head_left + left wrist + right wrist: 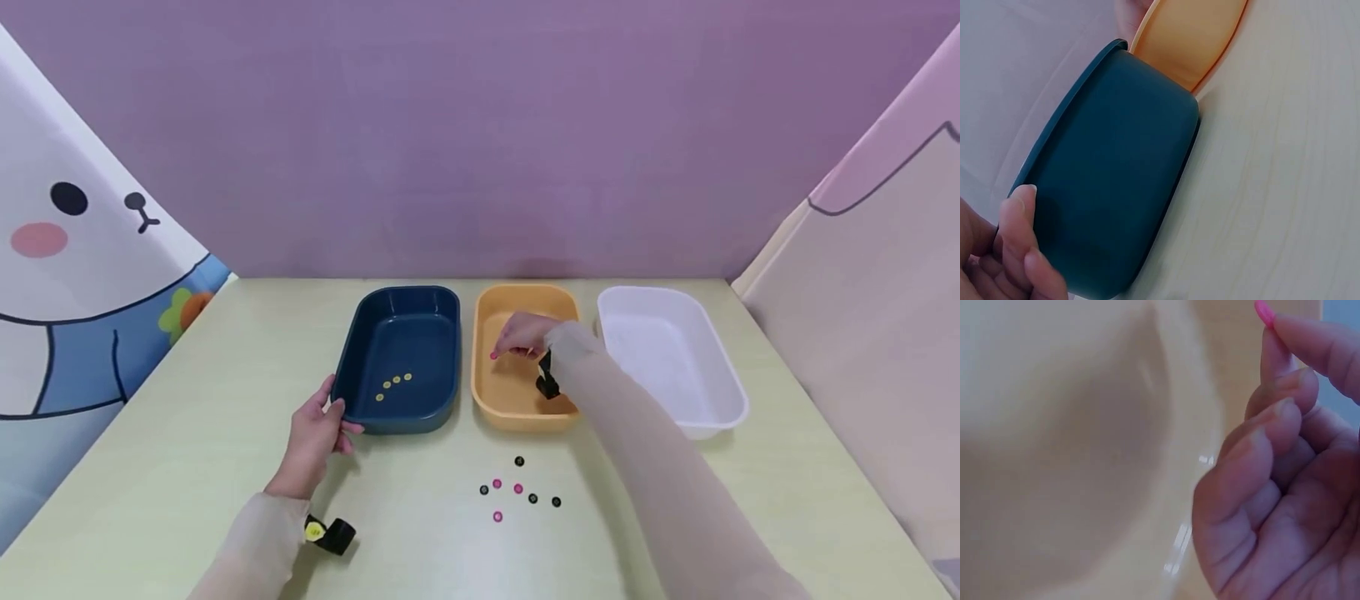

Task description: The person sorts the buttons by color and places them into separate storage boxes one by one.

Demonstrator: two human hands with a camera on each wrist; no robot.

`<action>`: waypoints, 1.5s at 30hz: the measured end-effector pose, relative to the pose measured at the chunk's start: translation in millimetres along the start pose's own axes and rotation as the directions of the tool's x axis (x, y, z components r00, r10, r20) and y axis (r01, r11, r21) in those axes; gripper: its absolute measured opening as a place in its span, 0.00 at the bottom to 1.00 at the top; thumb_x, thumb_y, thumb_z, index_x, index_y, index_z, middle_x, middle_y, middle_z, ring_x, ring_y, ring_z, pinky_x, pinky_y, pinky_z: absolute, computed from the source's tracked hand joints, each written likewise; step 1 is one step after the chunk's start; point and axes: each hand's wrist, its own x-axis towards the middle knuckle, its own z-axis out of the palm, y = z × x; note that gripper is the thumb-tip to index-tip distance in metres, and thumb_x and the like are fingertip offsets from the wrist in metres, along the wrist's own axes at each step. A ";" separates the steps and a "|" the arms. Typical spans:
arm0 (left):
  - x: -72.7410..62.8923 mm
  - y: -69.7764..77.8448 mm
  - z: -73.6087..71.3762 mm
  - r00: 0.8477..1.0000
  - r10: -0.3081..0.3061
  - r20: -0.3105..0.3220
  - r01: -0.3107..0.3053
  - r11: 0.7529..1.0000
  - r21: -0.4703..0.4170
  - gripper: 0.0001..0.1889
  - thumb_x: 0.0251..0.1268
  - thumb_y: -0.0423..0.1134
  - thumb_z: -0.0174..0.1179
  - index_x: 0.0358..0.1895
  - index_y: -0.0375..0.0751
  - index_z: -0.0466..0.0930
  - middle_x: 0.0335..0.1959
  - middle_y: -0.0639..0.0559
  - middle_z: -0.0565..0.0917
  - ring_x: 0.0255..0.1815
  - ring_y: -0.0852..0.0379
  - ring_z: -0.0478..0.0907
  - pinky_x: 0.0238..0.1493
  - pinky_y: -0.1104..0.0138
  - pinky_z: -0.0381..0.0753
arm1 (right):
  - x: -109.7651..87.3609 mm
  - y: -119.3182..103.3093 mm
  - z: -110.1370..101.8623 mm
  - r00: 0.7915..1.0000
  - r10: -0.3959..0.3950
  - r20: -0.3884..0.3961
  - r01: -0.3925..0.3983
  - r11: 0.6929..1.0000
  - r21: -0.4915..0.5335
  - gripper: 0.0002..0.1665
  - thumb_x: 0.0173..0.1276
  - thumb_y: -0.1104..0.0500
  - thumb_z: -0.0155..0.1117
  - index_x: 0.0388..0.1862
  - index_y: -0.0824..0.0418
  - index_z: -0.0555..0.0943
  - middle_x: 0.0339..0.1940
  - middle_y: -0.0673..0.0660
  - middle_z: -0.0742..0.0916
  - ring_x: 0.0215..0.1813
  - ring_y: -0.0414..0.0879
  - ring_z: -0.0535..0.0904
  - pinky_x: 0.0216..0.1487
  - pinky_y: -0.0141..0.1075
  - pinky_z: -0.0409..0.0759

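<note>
My right hand is inside the orange tray, above its floor. Between thumb and forefinger it pinches a small pink button, with the other fingers curled in toward the palm. My left hand grips the near left corner of the dark blue tray, its thumb at the rim and fingers against the outer wall. Several yellow buttons lie on that tray's floor. On the table in front of the orange tray, pink buttons and black buttons lie scattered.
A white tray stands to the right of the orange one, partly behind my right forearm. All three trays sit side by side on the pale table. A purple backdrop rises behind, with printed cloth on both sides.
</note>
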 end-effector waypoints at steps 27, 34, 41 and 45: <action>-2.8 0.0 -0.5 1.000 -0.004 0.015 0.004 1.000 -0.027 0.29 0.78 0.35 0.36 0.77 0.43 0.39 0.15 0.57 0.79 0.09 0.64 0.70 0.17 0.73 0.74 | -1.9 4.3 3.2 0.999 0.037 -0.021 -0.040 0.992 -0.123 0.14 0.56 0.64 0.66 0.14 0.61 0.74 0.09 0.49 0.67 0.13 0.38 0.59 0.16 0.28 0.60; -1.9 -1.3 -1.6 1.000 0.007 0.026 -0.006 0.999 -0.033 0.29 0.78 0.35 0.36 0.77 0.43 0.39 0.15 0.58 0.79 0.09 0.64 0.70 0.17 0.73 0.73 | -10.0 -12.9 3.4 1.000 0.016 -0.010 -0.017 0.990 -0.142 0.07 0.59 0.65 0.61 0.24 0.67 0.80 0.10 0.48 0.68 0.14 0.37 0.60 0.17 0.27 0.61; -1.7 -3.0 -4.5 1.000 0.008 0.016 -0.008 1.000 -0.027 0.29 0.78 0.35 0.35 0.77 0.44 0.39 0.15 0.58 0.79 0.09 0.64 0.69 0.17 0.72 0.73 | -34.4 -43.9 1.3 0.997 -0.080 -0.015 0.074 0.968 -0.240 0.08 0.62 0.62 0.62 0.34 0.66 0.83 0.16 0.49 0.72 0.20 0.39 0.65 0.23 0.30 0.66; -0.4 -2.5 -4.4 0.999 0.023 0.028 -0.023 0.999 -0.024 0.29 0.78 0.35 0.36 0.77 0.44 0.40 0.16 0.57 0.79 0.09 0.64 0.69 0.18 0.73 0.73 | -58.8 -52.3 11.7 0.990 -0.139 0.000 0.132 0.940 -0.316 0.06 0.62 0.62 0.62 0.33 0.62 0.85 0.22 0.49 0.78 0.24 0.40 0.69 0.23 0.29 0.68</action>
